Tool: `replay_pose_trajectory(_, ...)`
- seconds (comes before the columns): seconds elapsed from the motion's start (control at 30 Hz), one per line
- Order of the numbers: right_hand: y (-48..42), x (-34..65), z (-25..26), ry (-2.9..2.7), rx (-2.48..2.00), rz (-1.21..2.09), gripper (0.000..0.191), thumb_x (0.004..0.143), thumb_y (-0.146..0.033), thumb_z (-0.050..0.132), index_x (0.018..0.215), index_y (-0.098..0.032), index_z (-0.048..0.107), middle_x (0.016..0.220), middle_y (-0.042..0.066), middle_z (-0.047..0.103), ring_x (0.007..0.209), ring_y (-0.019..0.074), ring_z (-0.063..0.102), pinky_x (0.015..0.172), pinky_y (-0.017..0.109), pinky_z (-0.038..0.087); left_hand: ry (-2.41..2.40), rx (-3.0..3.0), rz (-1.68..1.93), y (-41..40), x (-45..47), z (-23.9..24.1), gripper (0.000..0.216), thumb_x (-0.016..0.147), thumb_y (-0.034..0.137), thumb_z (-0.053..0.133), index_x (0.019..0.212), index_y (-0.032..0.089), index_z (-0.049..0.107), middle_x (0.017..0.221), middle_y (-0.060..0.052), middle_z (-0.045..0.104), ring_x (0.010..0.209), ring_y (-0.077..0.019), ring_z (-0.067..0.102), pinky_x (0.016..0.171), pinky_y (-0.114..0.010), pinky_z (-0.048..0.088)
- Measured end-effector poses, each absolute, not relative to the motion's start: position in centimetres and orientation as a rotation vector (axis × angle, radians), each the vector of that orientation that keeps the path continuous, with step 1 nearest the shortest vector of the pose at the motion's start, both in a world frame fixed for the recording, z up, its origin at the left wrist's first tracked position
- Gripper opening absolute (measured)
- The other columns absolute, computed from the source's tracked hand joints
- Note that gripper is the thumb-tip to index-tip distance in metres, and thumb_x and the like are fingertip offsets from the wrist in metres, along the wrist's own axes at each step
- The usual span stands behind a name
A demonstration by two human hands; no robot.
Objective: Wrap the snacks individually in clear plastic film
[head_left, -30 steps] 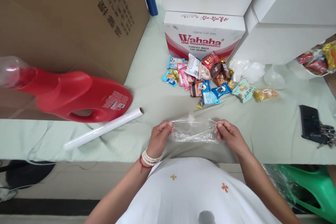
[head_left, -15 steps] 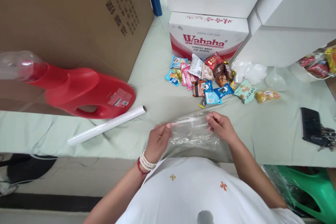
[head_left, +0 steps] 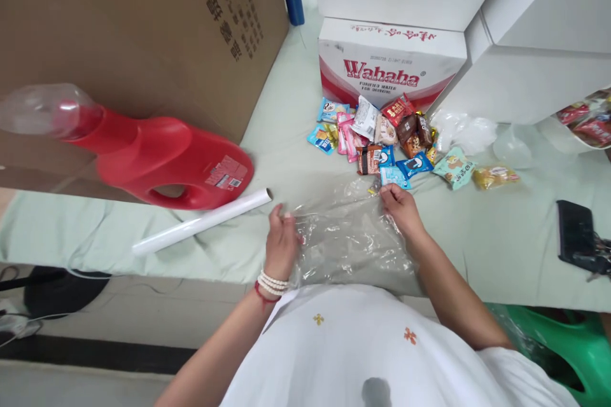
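Note:
A clear plastic bag point(head_left: 348, 248) is spread out just in front of my shirt, its upper edge near the pile of wrapped snacks point(head_left: 382, 133). My left hand point(head_left: 281, 241) grips the bag's left edge, thumb against the film and index finger raised a little. At the bag's upper right corner, my right hand point(head_left: 401, 206) pinches the film between thumb and fingers. Through the bag only the cloth shows. The light blue snack packet point(head_left: 394, 177) lies right beside my right fingertips.
A white tube point(head_left: 203, 222) lies left of my hands, below a red plastic jug point(head_left: 176, 165). Behind the snacks stands a Wahaba-style water carton point(head_left: 391, 70). To the right are a green packet point(head_left: 453, 167), a yellow packet point(head_left: 495, 177), crumpled clear plastic point(head_left: 463, 132) and a black phone point(head_left: 576, 229).
The bag has gone from a narrow folded strip to a wider, spread sheet. My left hand has moved slightly left and my right hand slightly up, so they are farther apart.

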State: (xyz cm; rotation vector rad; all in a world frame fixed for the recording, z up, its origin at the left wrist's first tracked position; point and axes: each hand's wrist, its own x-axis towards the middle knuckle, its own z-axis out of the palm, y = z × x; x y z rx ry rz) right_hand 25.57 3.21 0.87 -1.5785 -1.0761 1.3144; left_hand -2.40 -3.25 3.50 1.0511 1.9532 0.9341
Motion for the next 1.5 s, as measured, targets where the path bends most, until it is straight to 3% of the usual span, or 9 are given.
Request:
replay_pose_trajectory(0.1,3.8,25.4,0.9,-1.164,-1.622,1.214,0.035,0.089,-0.057,0.060,0.084,-0.022,0.059,0.054,-0.007,0.043,0.046,0.0114,0.040,0.046,0.023,0.032,2.207,1.767,1.057,-3.2,-2.2,3.5,0.062,0.092,0.053,0.064,0.141,0.018,0.056,0.123,-0.018,0.064,0.113,-0.0323,0.062,0.107,-0.056,0.042)
replay_pose_trajectory(0.2,3.6,25.8,1.2,-1.234,-1.672,1.152,0.037,0.091,-0.058,0.057,0.086,-0.021,0.061,0.053,-0.007,0.044,0.048,0.0127,0.041,0.049,0.024,0.033,1.735,2.474,0.804,-3.1,-1.9,3.4,0.036,0.097,0.032,0.059,0.133,0.029,0.065,0.128,-0.012,0.069,0.132,-0.0304,0.056,0.121,-0.058,0.023)
replay_pose_trajectory(0.37,1.8,28.6,1.1,-1.395,-1.818,0.880,0.042,0.093,-0.057,0.054,0.088,-0.019,0.068,0.062,-0.002,0.055,0.059,0.0152,0.048,0.060,0.027,0.038,1.471,2.532,0.153,-1.3,-2.0,1.7,0.070,0.098,0.054,0.052,0.159,0.022,0.038,0.164,-0.019,0.040,0.149,-0.0365,0.041,0.123,-0.071,0.001)
replay_pose_trajectory(0.6,3.8,32.6,3.9,-1.639,-1.936,0.687,0.046,0.094,-0.058,0.054,0.093,-0.017,0.074,0.072,0.004,0.066,0.065,0.0187,0.055,0.065,0.030,0.042,1.318,2.500,0.006,1.1,-1.2,0.5,0.109,0.083,0.076,0.059,0.165,0.015,0.022,0.169,-0.023,0.024,0.157,-0.0405,0.025,0.122,-0.071,-0.009)
replay_pose_trajectory(0.8,14.2,28.6,7.5,-2.097,-1.741,0.124,0.042,0.093,-0.040,0.063,0.128,-0.016,0.067,0.125,0.018,0.061,0.115,0.0349,0.054,0.095,0.047,0.048,1.227,2.422,-0.056,2.4,0.2,0.7,0.126,0.072,0.080,0.068,0.165,0.012,0.017,0.170,-0.027,0.016,0.158,-0.0431,0.019,0.119,-0.074,-0.012)
replay_pose_trajectory(0.93,18.1,27.1,7.5,-2.242,-1.687,0.058,0.039,0.098,-0.038,0.058,0.124,-0.011,0.067,0.125,0.020,0.059,0.123,0.0380,0.046,0.106,0.056,0.041,1.248,2.410,-0.047,2.2,-0.1,0.5,0.133,0.067,0.079,0.073,0.165,0.010,0.016,0.170,-0.028,0.016,0.158,-0.0432,0.016,0.119,-0.073,-0.013)
replay_pose_trajectory(1.07,16.6,29.4,9.4,-1.969,-1.629,0.123,0.040,0.105,-0.047,0.045,0.115,-0.018,0.071,0.107,0.013,0.066,0.105,0.0295,0.057,0.098,0.049,0.048,1.247,2.401,-0.020,2.0,-0.3,0.2,0.134,0.066,0.079,0.074,0.165,0.009,0.016,0.170,-0.027,0.016,0.158,-0.0427,0.017,0.120,-0.072,-0.013)
replay_pose_trajectory(1.23,7.4,30.0,12.6,-1.822,-1.599,0.145,0.034,0.103,-0.048,0.050,0.113,-0.022,0.069,0.104,0.010,0.067,0.094,0.0248,0.063,0.084,0.039,0.053,1.238,2.404,0.034,2.0,-0.3,0.0,0.131,0.068,0.077,0.074,0.165,0.010,0.016,0.169,-0.027,0.018,0.158,-0.0418,0.018,0.120,-0.070,-0.015)
replay_pose_trajectory(1.5,-4.2,21.9,4.8,-2.629,-1.629,0.509,0.032,0.098,-0.021,0.058,0.129,-0.022,0.065,0.114,0.013,0.069,0.101,0.0293,0.063,0.080,0.038,0.054,1.244,2.426,0.081,1.9,-0.5,0.2,0.126,0.070,0.074,0.075,0.165,0.013,0.018,0.169,-0.027,0.019,0.158,-0.0428,0.020,0.121,-0.072,-0.009)
